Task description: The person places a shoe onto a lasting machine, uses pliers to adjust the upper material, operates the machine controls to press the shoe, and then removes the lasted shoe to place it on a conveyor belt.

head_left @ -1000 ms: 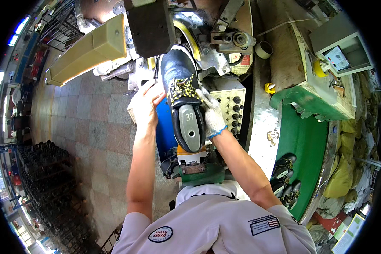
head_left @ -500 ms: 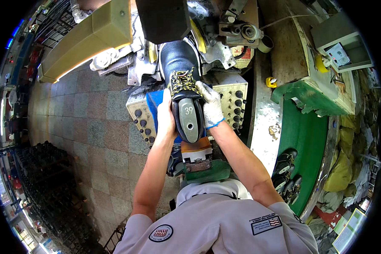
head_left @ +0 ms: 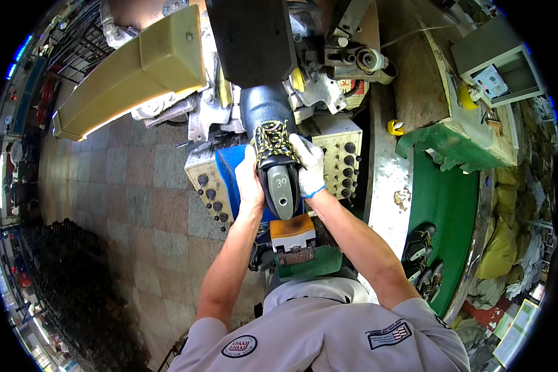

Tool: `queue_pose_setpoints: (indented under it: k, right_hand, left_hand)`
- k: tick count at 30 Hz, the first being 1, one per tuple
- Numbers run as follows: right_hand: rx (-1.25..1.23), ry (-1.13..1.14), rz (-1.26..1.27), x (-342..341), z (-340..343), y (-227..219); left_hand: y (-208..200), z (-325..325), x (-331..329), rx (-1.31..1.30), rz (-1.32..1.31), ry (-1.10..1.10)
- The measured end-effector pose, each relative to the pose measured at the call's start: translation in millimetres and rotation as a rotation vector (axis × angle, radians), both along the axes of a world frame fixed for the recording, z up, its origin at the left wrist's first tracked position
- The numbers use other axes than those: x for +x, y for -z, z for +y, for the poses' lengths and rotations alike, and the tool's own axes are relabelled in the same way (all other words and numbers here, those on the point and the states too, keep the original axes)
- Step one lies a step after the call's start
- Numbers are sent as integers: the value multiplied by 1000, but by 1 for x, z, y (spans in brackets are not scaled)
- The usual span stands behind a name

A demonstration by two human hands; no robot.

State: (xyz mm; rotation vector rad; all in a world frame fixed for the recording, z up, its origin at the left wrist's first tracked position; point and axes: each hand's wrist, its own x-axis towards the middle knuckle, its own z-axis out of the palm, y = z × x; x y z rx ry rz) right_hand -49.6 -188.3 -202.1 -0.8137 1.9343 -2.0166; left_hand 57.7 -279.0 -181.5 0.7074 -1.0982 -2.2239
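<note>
Left hand and gloved right hand grasp lasted lace-up shoe by its sides; hold it steady, toe centered under black machine block.

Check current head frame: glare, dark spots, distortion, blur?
Head view: glare whitens the metal ledge; head view, lower left: dark racks fade into shadow; head view, right: fisheye curves the outer edge of the green surface; head view, centre: black shoe, left hand and right hand look reasonably sharp.

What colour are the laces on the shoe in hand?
The laces are mixed yellow and black, best seen in the head view.
</note>
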Motion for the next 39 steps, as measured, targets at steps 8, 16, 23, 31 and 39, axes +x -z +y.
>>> queue_pose_setpoints:
  k: [8,16,23,31,39]
  right_hand:
    - [1,10,-465,3,1,-12]
    - [-54,-3,-577,-8,7,0]
    - [-126,68,-731,-4,166,5]
    - [-49,155,-889,22,254,17]
    - [-110,109,-878,14,266,0]
  left_hand:
    - [-8,4,2,-35,4,-25]
    - [28,-7,11,-196,-116,27]
    - [154,77,167,-862,-1127,548]
    - [325,37,163,-368,-985,1136]
    - [280,54,181,-204,-833,761]
